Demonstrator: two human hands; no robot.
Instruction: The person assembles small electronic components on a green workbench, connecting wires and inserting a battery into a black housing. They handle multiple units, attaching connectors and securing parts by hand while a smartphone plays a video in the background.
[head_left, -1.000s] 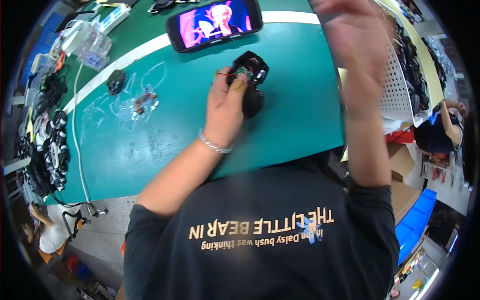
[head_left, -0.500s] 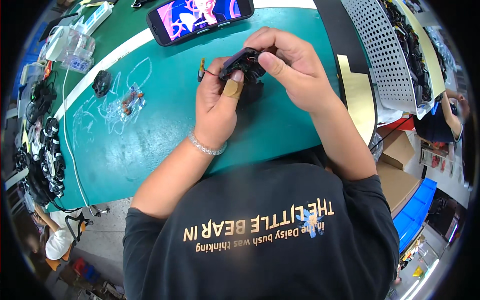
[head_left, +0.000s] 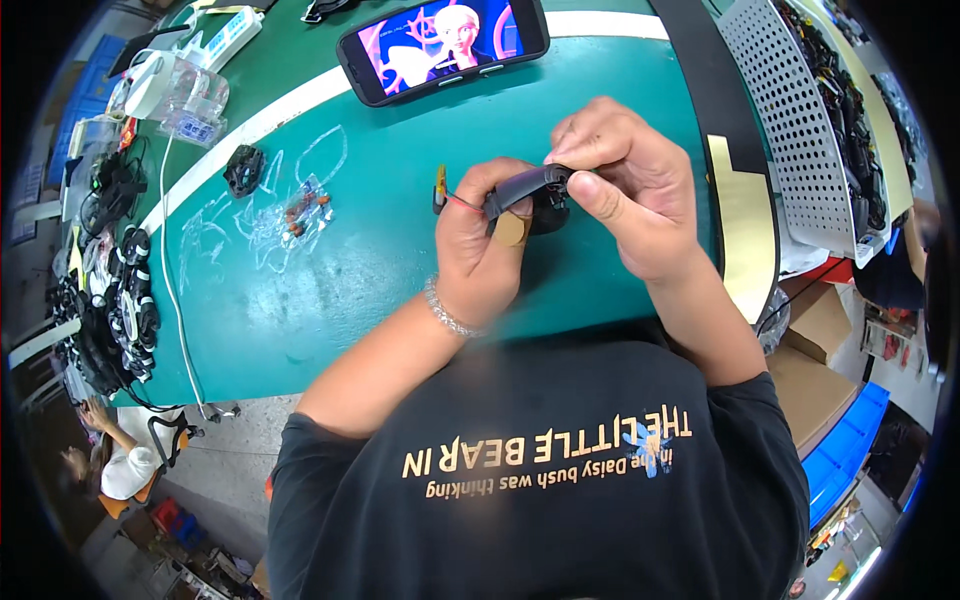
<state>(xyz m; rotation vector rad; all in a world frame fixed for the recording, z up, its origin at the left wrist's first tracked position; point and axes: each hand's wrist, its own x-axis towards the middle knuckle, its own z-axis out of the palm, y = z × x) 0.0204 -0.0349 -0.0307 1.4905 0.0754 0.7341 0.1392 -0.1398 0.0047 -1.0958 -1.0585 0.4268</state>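
A dark, curved plastic housing (head_left: 525,188) is held above the green table. My left hand (head_left: 478,255) is closed around its left end, with a tan bandage on the thumb. Out of that end run thin red and black wires to a small yellow-and-black part (head_left: 440,188), which sticks out beside my left fingers. My right hand (head_left: 645,205) pinches the housing's right end between thumb and fingertips. The inside of the housing is turned mostly out of sight.
A phone (head_left: 445,45) playing a video lies beyond my hands. Left of them are a clear bag with small reddish-brown parts (head_left: 305,212) and a black piece (head_left: 243,170). Black cabled items (head_left: 130,290) crowd the left edge. A perforated white bin (head_left: 800,120) stands at the right.
The housing has been turned so its smooth outer side shows instead of the wired inside. My right fingers have shifted on its right end. The whole view has moved slightly.
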